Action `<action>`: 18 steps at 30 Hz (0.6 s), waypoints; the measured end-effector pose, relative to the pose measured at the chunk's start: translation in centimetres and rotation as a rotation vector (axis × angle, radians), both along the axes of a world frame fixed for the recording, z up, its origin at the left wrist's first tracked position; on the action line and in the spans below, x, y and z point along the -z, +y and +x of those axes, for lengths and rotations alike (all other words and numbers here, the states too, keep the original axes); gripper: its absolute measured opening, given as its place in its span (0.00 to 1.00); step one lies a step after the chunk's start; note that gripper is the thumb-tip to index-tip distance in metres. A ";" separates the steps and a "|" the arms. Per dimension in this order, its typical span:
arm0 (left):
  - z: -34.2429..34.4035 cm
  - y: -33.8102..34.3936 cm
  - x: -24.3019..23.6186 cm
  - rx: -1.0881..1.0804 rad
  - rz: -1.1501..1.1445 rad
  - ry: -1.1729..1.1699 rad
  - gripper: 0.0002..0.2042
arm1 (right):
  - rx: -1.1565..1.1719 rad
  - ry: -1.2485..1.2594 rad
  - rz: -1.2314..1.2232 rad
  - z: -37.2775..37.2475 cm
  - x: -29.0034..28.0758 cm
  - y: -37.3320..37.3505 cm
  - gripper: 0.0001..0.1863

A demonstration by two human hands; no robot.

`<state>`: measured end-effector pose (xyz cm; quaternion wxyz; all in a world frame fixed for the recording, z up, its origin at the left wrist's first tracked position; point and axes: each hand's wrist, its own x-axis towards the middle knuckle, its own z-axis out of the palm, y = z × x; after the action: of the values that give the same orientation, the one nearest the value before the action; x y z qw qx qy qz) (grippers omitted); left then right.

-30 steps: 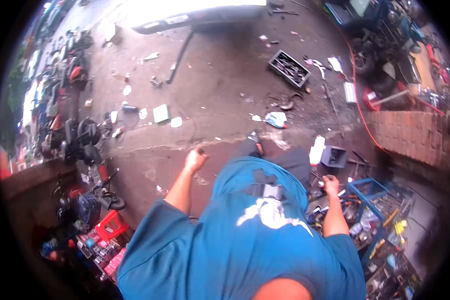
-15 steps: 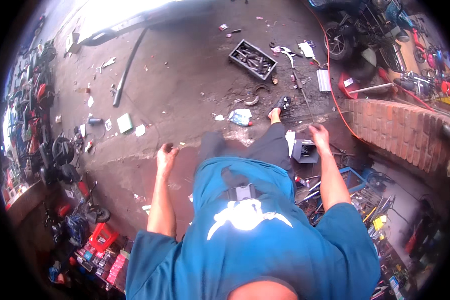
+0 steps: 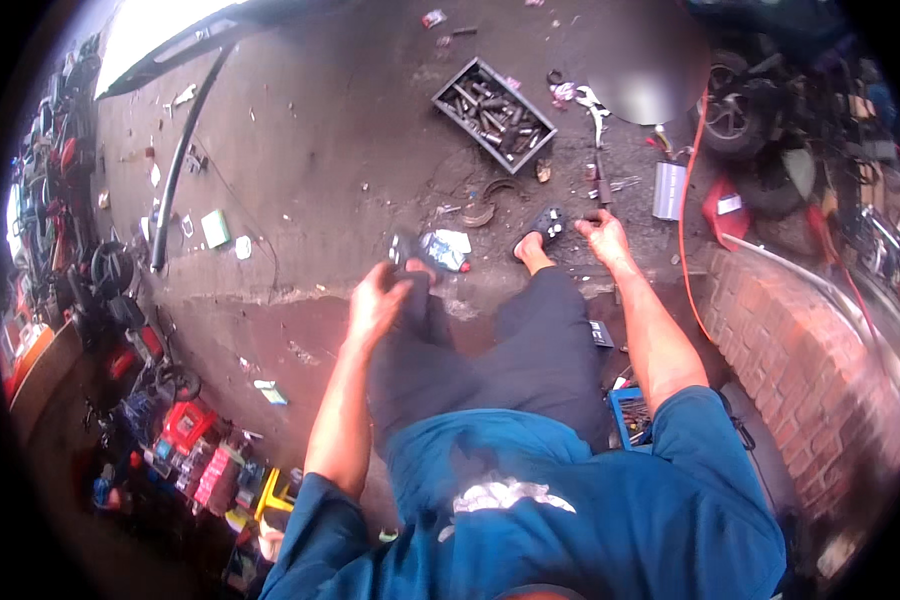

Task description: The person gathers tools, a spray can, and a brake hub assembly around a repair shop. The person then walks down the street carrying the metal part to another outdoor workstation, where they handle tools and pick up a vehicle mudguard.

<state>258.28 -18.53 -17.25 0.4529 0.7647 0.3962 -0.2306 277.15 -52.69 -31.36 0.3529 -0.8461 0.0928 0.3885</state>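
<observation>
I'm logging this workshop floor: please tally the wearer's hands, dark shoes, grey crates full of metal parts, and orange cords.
Hands: 2 (left hand, right hand)
Shoes: 2 (left shoe, blurred; right shoe)
Grey crate: 1
Orange cord: 1
Total: 6

A loose teal-blue T-shirt with wide short sleeves is worn, marked across the front by a white print; dark trousers and dark footwear are worn below.
</observation>
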 end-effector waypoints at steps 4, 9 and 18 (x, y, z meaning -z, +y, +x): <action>2.1 -2.4 13.2 0.105 -0.036 0.116 0.20 | -0.031 0.129 -0.068 0.5 7.7 3.4 0.23; 2.2 -5.6 28.5 0.469 -0.107 0.353 0.24 | -0.112 0.212 -0.102 -1.2 19.8 7.9 0.31; 2.6 -8.6 48.0 0.911 0.203 0.160 0.31 | -0.578 -0.089 -0.339 -3.0 35.5 10.9 0.34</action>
<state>260.84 -27.18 -65.20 0.1969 0.8808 0.0744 -0.4241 274.15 -41.80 -66.83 0.0860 -0.9003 -0.1028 0.4142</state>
